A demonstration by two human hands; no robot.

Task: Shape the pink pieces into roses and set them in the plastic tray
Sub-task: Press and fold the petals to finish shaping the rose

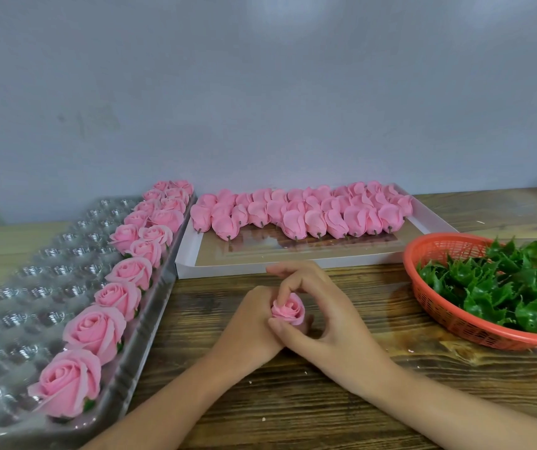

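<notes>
— Both hands close their grip on the small pink soft-petalled rose (pixel 288 309): the left hand (pixel 250 319) cups its side and the right hand (pixel 322 303) pinches the petals from above, low over the brown wooden tabletop (pixel 293 401).
— What might go wrong?
— Squeezing too hard could crush or tear petals, and a slack hold might let them unfurl.
— How tight is it?
— Fingers are curled close around it, with no gap. The clear plastic tray (pixel 17 319) waits at the left, with finished pink roses (pixel 93 328) along its near edge.
</notes>
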